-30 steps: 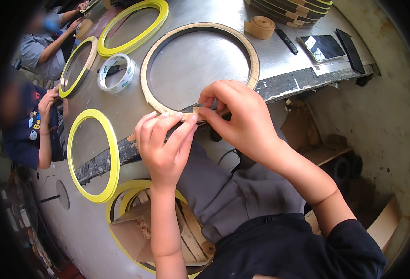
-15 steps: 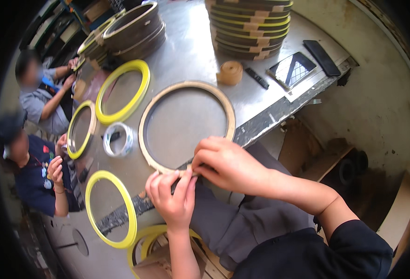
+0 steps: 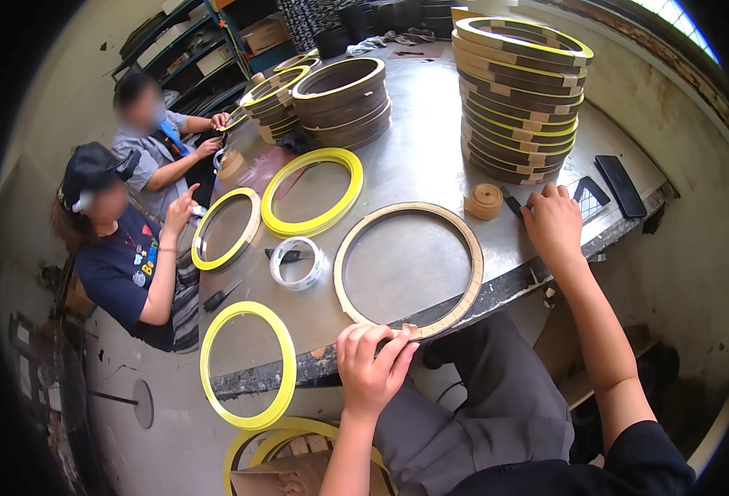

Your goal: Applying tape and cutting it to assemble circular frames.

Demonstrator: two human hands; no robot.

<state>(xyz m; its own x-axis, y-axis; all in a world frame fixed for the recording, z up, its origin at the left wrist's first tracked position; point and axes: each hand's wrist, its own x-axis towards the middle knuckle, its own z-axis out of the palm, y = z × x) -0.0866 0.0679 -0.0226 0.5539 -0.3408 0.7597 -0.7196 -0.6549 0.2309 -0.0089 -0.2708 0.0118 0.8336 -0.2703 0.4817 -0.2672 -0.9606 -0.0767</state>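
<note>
A large ring wrapped in tan paper tape lies on the metal table, its near side by the front edge. My left hand pinches that near side, where a short flap of tan tape sticks up. Farther right, my right hand is down on the table with curled fingers around the near end of a slim black utility knife. The hand covers the rest of the knife. Just left of it stands a roll of tan paper tape.
A tall stack of rings, a phone and a black case stand or lie at the right. Yellow rings and a clear tape roll lie left. One yellow ring overhangs the edge. Two people work at the left.
My right hand has left the ring and moved right and away to the utility knife. My left hand stays at the ring's near side. The view has shifted, showing more of the far table.
</note>
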